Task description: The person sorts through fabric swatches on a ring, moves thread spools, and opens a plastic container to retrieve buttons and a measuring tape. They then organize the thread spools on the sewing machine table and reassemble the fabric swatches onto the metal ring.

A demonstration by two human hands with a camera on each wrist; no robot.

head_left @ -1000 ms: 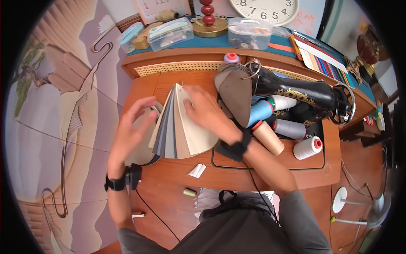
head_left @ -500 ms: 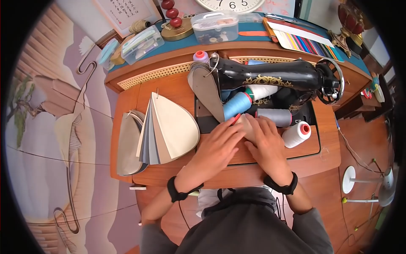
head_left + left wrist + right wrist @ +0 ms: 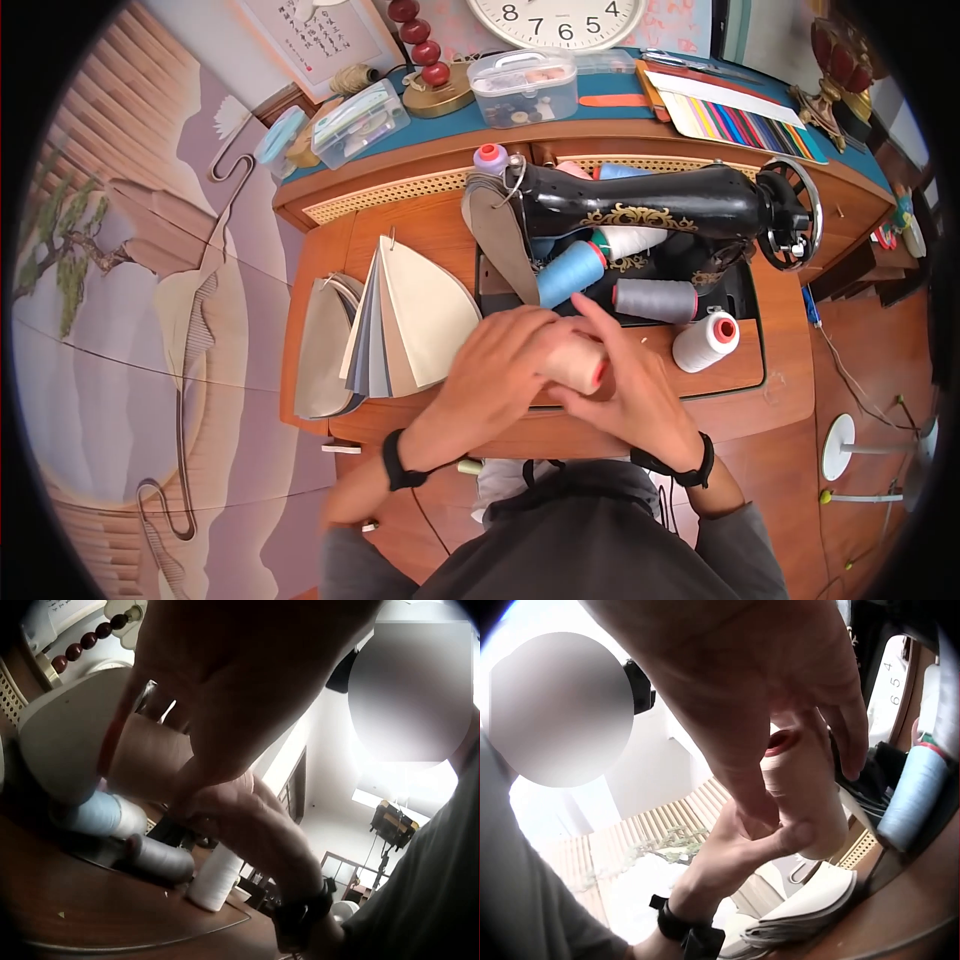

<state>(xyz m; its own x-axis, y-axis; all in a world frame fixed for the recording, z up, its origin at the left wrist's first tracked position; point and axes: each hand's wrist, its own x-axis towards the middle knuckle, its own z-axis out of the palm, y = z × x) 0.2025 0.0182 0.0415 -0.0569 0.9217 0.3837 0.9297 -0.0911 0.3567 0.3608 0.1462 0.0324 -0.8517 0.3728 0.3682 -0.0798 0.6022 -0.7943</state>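
Observation:
Both hands are on a beige thread spool (image 3: 572, 362) with red ends, over the front of the wooden sewing table. My left hand (image 3: 490, 370) grips its left part, with the thumb across it in the right wrist view. From the other side, my right hand (image 3: 645, 395) curves thumb and fingers round the right end. A light blue spool (image 3: 572, 273) and a grey spool (image 3: 655, 299) lie just beyond, by the black sewing machine (image 3: 640, 197). On the right stands a white spool (image 3: 700, 345).
Left of the hands lies a fan of fabric swatches (image 3: 430, 320) on a ring, beside a second, greyer swatch set (image 3: 325, 350). Brown-grey swatches (image 3: 495, 225) hang at the machine's left end. Plastic boxes (image 3: 525, 90) and a colour card (image 3: 735, 120) occupy the back shelf.
Both hands have moved right, away from the beige swatch fan, and taken hold of the beige spool. It has come left and nearer the body from its place beside the grey spool.

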